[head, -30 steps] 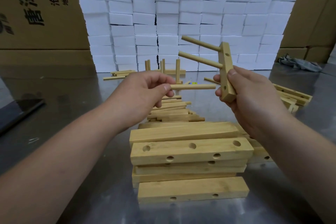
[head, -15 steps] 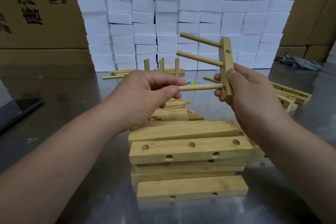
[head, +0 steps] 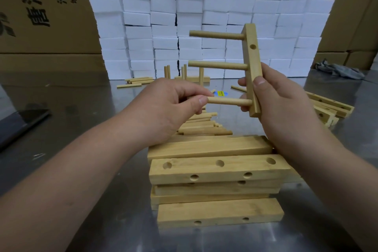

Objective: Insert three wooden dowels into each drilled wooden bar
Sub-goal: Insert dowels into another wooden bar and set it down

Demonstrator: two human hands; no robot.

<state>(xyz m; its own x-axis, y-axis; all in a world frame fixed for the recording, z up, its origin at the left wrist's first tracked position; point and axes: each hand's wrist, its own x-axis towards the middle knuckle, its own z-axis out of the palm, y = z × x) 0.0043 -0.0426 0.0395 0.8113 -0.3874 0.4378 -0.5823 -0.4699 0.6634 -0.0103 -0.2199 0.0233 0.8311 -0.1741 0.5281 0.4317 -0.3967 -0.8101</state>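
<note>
Both hands grip: left hand (head: 173, 106) pinches the third dowel (head: 229, 101) seated in the upright bar (head: 253, 67) the right hand (head: 286, 104) clasps.

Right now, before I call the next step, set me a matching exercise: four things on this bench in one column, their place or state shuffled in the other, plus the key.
Column one:
1. upright bar
2. lowest dowel
3. stacked bars
4. grey cloth

Column two:
A. lies at the far right of the table
B. pinched by the left hand, tip meeting the bar
C. nearest the camera, holes empty
D. gripped by the right hand, two dowels seated

Pairs: 1-D, 2-B, 3-C, 4-A
</note>
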